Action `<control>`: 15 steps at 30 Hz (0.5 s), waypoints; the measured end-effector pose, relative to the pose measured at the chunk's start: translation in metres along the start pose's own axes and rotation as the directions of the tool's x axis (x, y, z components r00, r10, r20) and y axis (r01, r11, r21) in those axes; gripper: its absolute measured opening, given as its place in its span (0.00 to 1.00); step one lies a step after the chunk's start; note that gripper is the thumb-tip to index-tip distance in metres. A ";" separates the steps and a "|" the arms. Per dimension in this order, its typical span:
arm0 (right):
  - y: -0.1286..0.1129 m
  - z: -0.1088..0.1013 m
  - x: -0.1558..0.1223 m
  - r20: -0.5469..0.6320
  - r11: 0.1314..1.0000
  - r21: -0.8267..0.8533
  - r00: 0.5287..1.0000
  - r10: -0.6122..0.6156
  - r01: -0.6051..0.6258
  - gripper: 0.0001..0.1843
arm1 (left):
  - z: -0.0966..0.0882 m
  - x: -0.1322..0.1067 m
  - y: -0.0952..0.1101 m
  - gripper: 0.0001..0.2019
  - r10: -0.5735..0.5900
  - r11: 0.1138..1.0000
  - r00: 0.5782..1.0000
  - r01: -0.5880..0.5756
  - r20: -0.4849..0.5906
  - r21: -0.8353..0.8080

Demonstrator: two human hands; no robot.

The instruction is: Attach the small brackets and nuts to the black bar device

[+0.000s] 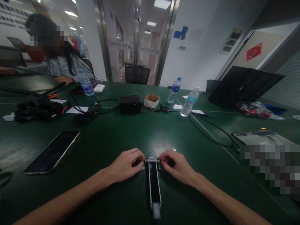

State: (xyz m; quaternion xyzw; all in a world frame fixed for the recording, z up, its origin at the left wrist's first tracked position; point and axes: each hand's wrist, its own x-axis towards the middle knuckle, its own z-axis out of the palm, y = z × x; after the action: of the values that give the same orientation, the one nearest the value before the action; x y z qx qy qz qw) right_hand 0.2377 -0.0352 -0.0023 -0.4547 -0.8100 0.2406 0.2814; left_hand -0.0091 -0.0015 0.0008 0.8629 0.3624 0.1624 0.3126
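My left hand (pixel 128 162) is closed in a pinch at the left end of a short metal crossbar. My right hand (pixel 179 165) pinches at the bar's right end. This bar tops a long, narrow metal frame (pixel 160 190) whose two thin sides run toward me, with a grey tab at the near end. The dark green tabletop shows between its sides. Small light-coloured pieces stick out beneath both sets of fingertips, and the fingers partly cover them. A small metal ring, perhaps a nut or washer (pixel 174 149), lies just beyond my right hand.
A phone (pixel 52 153) lies on the green table (pixel 112 134) at left. Farther back are cables (pixel 84 118), a black box (pixel 130 104), a small open carton (pixel 152 101) and several water bottles (pixel 190 101). A monitor (pixel 243 86) stands right. Another person (pixel 77 67) sits far left.
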 end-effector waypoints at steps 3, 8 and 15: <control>0.000 0.001 0.000 -0.004 1.000 -0.008 1.000 -0.008 0.008 0.06 | 0.000 0.000 0.000 0.07 0.001 1.000 1.000 -0.001 -0.001 0.010; -0.002 0.000 0.000 -0.005 0.998 -0.001 0.998 -0.063 0.063 0.05 | 0.001 0.000 0.000 0.07 0.013 1.000 1.000 -0.012 -0.008 0.022; 0.001 0.001 -0.001 -0.001 0.997 -0.002 0.997 -0.081 0.081 0.06 | 0.001 0.000 -0.001 0.07 0.013 1.000 1.000 -0.013 -0.003 0.008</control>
State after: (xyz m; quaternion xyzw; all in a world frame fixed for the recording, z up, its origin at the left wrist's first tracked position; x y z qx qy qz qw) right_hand 0.2379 -0.0359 -0.0035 -0.4221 -0.8277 0.2280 0.2911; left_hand -0.0093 -0.0015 -0.0006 0.8662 0.3578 0.1643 0.3078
